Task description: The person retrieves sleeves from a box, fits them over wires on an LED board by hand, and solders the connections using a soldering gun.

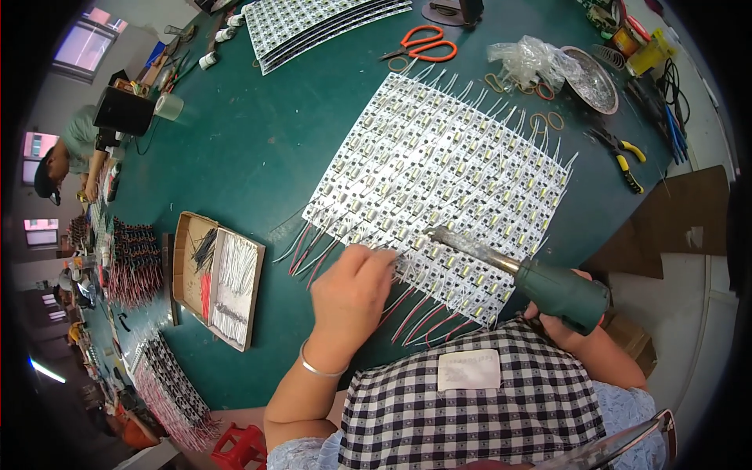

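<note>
A white sheet of LED circuit boards (439,168) lies on the green table in front of me, with thin white wires across it and red, white and black leads hanging off its near edge. My left hand (351,290) rests at that near edge, fingers pinched together; whatever is between the fingertips is too small to make out. In my right hand (565,321) is a green heat gun (560,296), gripped below its body. Its metal barrel points left across the sheet, and the dark tip is just above or on the boards near my left fingers.
Left of my hand sits a cardboard box (252,294) of cut wires. Orange-handled scissors (427,45), a stack of board sheets (321,27), a metal dish (589,78), a plastic bag (533,63) and yellow-black pliers (623,160) surround the sheet. A co-worker (74,153) leans in at far left.
</note>
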Motion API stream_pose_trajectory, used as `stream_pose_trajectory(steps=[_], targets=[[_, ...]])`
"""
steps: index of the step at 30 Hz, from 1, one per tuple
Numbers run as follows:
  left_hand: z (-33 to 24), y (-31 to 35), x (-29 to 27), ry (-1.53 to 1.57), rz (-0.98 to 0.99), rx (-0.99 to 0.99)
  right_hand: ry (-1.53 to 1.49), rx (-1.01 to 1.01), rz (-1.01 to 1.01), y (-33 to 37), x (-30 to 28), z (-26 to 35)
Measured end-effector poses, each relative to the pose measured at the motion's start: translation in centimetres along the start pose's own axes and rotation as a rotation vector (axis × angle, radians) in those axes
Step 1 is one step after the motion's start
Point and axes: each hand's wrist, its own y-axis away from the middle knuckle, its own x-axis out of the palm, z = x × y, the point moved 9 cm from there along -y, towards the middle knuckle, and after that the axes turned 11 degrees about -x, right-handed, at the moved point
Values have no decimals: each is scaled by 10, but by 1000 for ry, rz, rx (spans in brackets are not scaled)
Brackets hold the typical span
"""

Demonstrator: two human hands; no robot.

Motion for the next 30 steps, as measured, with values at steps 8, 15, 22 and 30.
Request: stream_pose_trajectory(steps=[8, 15, 22, 30], targets=[[-22, 9, 10, -17, 50, 21, -307, 156, -77, 9, -9, -9], [-22, 16, 25, -43, 41, 114, -166, 136, -10, 15, 0, -8], [-20, 17, 26, -33, 36, 136, -116, 63, 143, 21, 16, -14], [-19, 14, 25, -1, 73, 93, -38, 22, 79, 20, 15, -11]])
